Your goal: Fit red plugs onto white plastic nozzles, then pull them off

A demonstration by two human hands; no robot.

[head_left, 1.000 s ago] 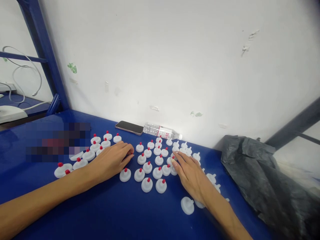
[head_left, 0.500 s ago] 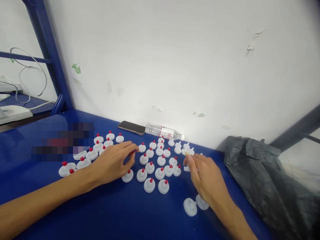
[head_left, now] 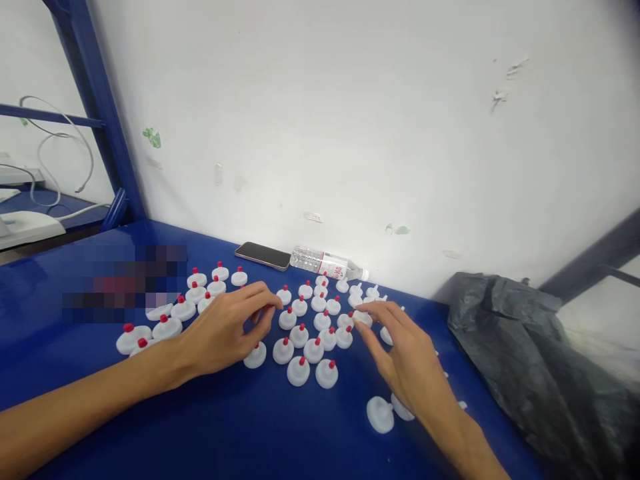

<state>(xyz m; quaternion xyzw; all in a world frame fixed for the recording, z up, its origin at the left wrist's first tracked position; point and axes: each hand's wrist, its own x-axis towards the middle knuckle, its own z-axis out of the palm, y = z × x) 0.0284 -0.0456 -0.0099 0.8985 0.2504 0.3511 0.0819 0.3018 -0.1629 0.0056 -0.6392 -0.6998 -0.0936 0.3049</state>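
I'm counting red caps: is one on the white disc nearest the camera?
None on: the white disc shows a bare white stem.

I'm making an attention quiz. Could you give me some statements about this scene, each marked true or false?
1. A phone lies beside a plastic bottle. True.
2. The bottle stands upright. False: it lies on its side.
3. The right hand is at a white disc. True.
4. Every disc has a red tip. False: the lowest disc in the picture has a white tip.
5. A dark bag lies at the far left. False: the dark bag is at the right.
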